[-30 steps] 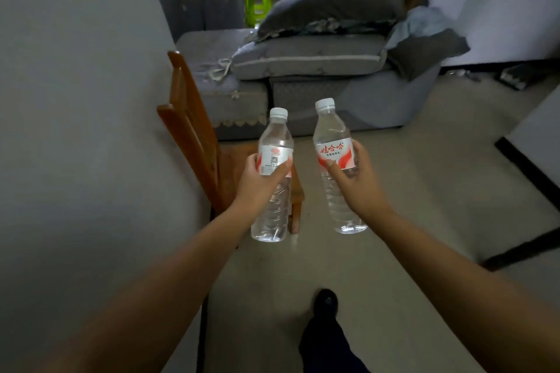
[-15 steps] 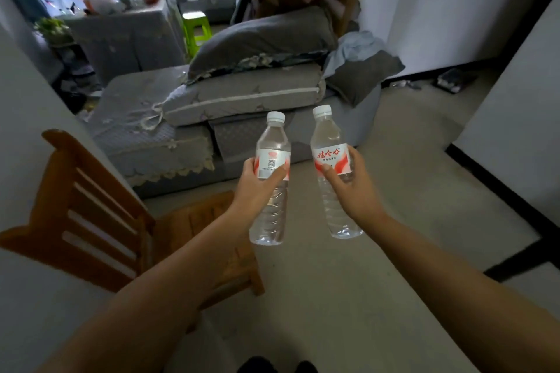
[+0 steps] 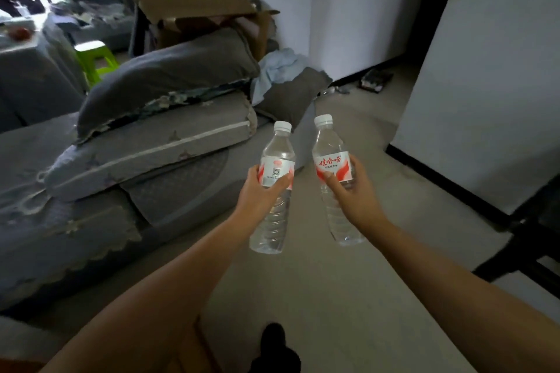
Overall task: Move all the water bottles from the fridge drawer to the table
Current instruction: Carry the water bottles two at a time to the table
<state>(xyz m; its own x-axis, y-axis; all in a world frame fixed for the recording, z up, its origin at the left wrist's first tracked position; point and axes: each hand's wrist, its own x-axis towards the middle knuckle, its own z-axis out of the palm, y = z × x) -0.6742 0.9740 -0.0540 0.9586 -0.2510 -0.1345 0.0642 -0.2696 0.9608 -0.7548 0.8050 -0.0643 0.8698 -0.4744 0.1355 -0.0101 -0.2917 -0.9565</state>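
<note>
I hold two clear water bottles upright in front of me, each with a white cap and a red-and-white label. My left hand (image 3: 257, 195) grips the left bottle (image 3: 274, 160) around its label. My right hand (image 3: 353, 197) grips the right bottle (image 3: 330, 145) the same way. The bottles are side by side, a small gap between them, above the pale floor. No fridge drawer is in view. A covered table (image 3: 27, 70) with items on it stands at the far left.
A grey sofa (image 3: 100, 221) piled with cushions fills the left side. A cardboard box (image 3: 194, 6) and a green stool (image 3: 94, 57) stand behind it. A white wall with a dark base (image 3: 472, 118) is on the right, dark furniture (image 3: 533, 239) beside it. Open floor lies ahead.
My view has swung right and moved forward past the wooden chair, which has almost left the frame. The sofa is nearer. Both hands still hold their bottles the same way.
</note>
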